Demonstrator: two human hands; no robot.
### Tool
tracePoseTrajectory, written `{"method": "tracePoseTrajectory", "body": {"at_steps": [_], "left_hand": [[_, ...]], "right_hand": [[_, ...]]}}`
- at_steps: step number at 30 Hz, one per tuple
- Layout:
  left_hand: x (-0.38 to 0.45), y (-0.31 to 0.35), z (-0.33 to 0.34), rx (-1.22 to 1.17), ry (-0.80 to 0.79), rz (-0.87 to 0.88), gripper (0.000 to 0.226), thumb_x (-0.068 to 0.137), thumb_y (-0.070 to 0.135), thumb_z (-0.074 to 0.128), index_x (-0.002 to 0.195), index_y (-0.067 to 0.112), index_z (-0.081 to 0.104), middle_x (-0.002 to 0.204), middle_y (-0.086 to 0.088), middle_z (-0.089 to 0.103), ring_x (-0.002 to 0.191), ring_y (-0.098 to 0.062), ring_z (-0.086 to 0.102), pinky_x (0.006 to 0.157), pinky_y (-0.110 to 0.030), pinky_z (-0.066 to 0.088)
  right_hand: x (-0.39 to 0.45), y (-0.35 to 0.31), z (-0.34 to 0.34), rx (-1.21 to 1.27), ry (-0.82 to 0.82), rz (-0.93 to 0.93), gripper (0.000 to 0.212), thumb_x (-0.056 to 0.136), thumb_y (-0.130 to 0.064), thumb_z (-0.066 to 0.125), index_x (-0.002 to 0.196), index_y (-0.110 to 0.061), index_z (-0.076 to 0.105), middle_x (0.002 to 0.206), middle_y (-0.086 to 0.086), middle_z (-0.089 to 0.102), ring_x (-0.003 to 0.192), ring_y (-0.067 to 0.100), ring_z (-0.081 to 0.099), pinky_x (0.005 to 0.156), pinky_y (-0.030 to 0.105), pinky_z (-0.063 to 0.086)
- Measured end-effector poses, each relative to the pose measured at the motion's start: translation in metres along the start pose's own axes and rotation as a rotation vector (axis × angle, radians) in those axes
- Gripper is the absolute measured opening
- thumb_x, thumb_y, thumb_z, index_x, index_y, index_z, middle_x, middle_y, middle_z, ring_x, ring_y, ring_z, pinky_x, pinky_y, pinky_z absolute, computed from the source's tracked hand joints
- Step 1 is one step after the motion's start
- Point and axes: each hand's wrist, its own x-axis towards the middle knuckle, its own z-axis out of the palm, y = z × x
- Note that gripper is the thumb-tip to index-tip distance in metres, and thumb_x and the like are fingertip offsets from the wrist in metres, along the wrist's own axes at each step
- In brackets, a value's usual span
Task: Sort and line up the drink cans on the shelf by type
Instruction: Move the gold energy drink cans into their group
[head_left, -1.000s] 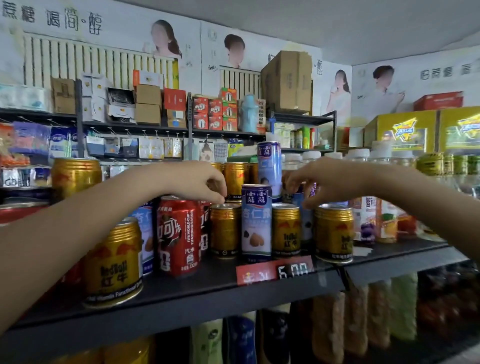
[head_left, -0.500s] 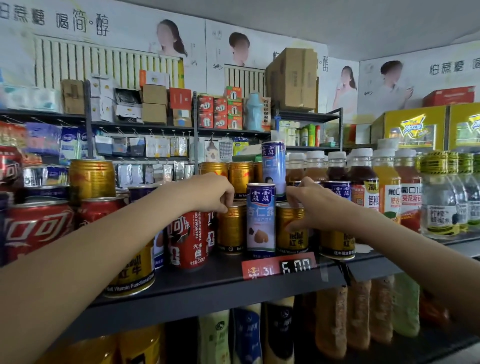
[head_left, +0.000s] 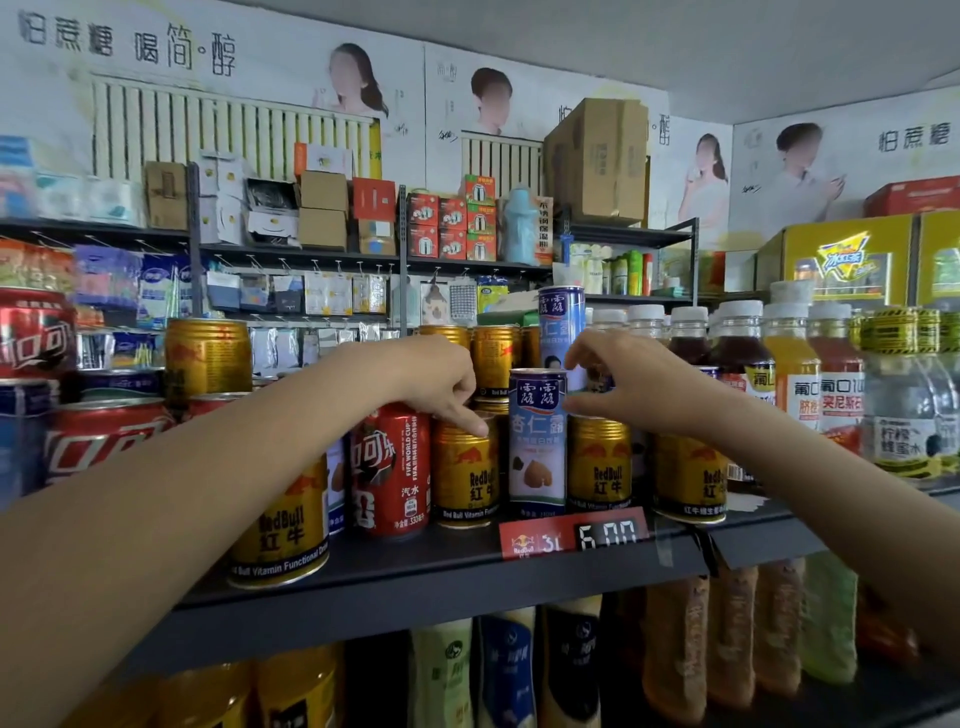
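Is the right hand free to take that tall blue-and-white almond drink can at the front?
Probably yes: the right hand hangs open beside the tall blue-and-white almond drink can, with nothing between them.

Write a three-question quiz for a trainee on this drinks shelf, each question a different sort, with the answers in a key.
1. True or false: the tall blue can at the front of the shelf stands between two gold cans.
2. Multiple choice: the fingers of the left hand touch the top of which can? A) the red cola can B) the gold can beside the cola can C) the tall blue can
3. Fill in: the price tag on the shelf edge is coloured ____.

Key: 1 true; 2 B; 3 red
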Motion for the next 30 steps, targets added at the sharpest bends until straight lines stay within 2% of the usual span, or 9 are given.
{"method": "tracePoseTrajectory", "body": {"at_steps": [3, 7, 11, 13, 17, 22, 24, 27, 30], "left_hand": [[-0.003, 0.003, 0.000, -0.024, -0.014, 0.042, 0.030, 0.082, 0.042, 0.063, 0.066, 0.021, 0.047, 0.074, 0.006, 0.056, 0.068, -0.007, 0.049, 0.064, -0.020, 0.042], [-0.001, 0.006, 0.003, -0.075, 0.015, 0.093, 0.022, 0.079, 0.031, 0.069, 0.077, 0.017, 0.052, 0.074, 0.012, 0.052, 0.074, -0.007, 0.050, 0.072, -0.027, 0.046], [0.007, 0.006, 0.006, -0.105, 0.045, 0.092, 0.021, 0.079, 0.027, 0.069, 0.082, 0.014, 0.054, 0.073, 0.013, 0.047, 0.070, -0.004, 0.043, 0.063, -0.022, 0.038], [0.014, 0.007, 0.009, -0.099, 0.063, 0.075, 0.020, 0.080, 0.027, 0.069, 0.085, 0.015, 0.054, 0.076, 0.012, 0.047, 0.075, -0.008, 0.044, 0.061, -0.021, 0.037], [0.030, 0.014, 0.015, -0.027, 0.087, -0.007, 0.032, 0.083, 0.027, 0.066, 0.107, 0.010, 0.055, 0.104, -0.003, 0.058, 0.087, -0.017, 0.050, 0.069, -0.023, 0.042], [0.042, 0.010, 0.014, -0.135, 0.010, -0.049, 0.039, 0.081, 0.016, 0.066, 0.118, 0.010, 0.053, 0.116, -0.006, 0.058, 0.097, -0.019, 0.054, 0.079, -0.027, 0.045], [0.042, 0.006, 0.006, -0.208, -0.057, -0.038, 0.038, 0.081, 0.009, 0.065, 0.117, 0.012, 0.054, 0.119, -0.004, 0.056, 0.100, -0.018, 0.052, 0.083, -0.029, 0.045], [0.040, 0.005, 0.001, -0.260, -0.134, -0.026, 0.042, 0.084, 0.003, 0.060, 0.124, 0.011, 0.049, 0.127, -0.005, 0.053, 0.111, -0.021, 0.050, 0.093, -0.034, 0.044], [0.041, 0.010, 0.001, -0.318, -0.182, -0.016, 0.042, 0.086, 0.003, 0.057, 0.126, 0.009, 0.046, 0.131, -0.007, 0.050, 0.115, -0.020, 0.048, 0.095, -0.031, 0.040]], "right_hand": [[0.003, -0.005, 0.008, -0.024, -0.084, 0.000, 0.053, 0.079, -0.046, 0.065, 0.120, -0.022, 0.044, 0.117, 0.002, 0.047, 0.104, 0.016, 0.045, 0.085, 0.029, 0.039], [0.000, 0.000, 0.014, 0.009, -0.107, 0.029, 0.064, 0.075, -0.041, 0.071, 0.127, -0.026, 0.038, 0.124, 0.004, 0.049, 0.115, 0.023, 0.047, 0.096, 0.040, 0.043], [-0.003, 0.003, 0.013, 0.068, -0.111, 0.009, 0.064, 0.076, -0.033, 0.073, 0.129, -0.028, 0.038, 0.127, 0.003, 0.050, 0.115, 0.019, 0.048, 0.095, 0.032, 0.043], [-0.003, 0.004, 0.013, 0.073, -0.103, 0.005, 0.063, 0.076, -0.031, 0.073, 0.129, -0.028, 0.038, 0.127, 0.003, 0.050, 0.114, 0.019, 0.049, 0.092, 0.031, 0.044], [-0.003, 0.006, 0.017, 0.083, -0.096, 0.002, 0.064, 0.078, -0.029, 0.072, 0.130, -0.030, 0.035, 0.122, 0.004, 0.052, 0.109, 0.020, 0.050, 0.089, 0.033, 0.045], [-0.012, 0.019, 0.019, 0.120, -0.070, 0.052, 0.080, 0.076, -0.031, 0.073, 0.138, -0.037, 0.023, 0.124, 0.000, 0.048, 0.113, 0.019, 0.046, 0.095, 0.034, 0.043], [-0.016, 0.028, 0.017, 0.135, -0.048, 0.101, 0.073, 0.075, -0.034, 0.073, 0.136, -0.030, 0.031, 0.122, -0.001, 0.050, 0.110, 0.016, 0.047, 0.093, 0.031, 0.044], [-0.020, 0.030, 0.019, -0.009, -0.109, 0.111, 0.049, 0.077, -0.041, 0.069, 0.119, -0.026, 0.048, 0.117, -0.003, 0.048, 0.100, 0.011, 0.043, 0.086, 0.027, 0.041], [-0.020, 0.025, 0.027, -0.129, -0.108, 0.142, 0.046, 0.079, -0.047, 0.065, 0.118, -0.028, 0.049, 0.121, -0.001, 0.045, 0.114, 0.018, 0.039, 0.097, 0.035, 0.036]]}}
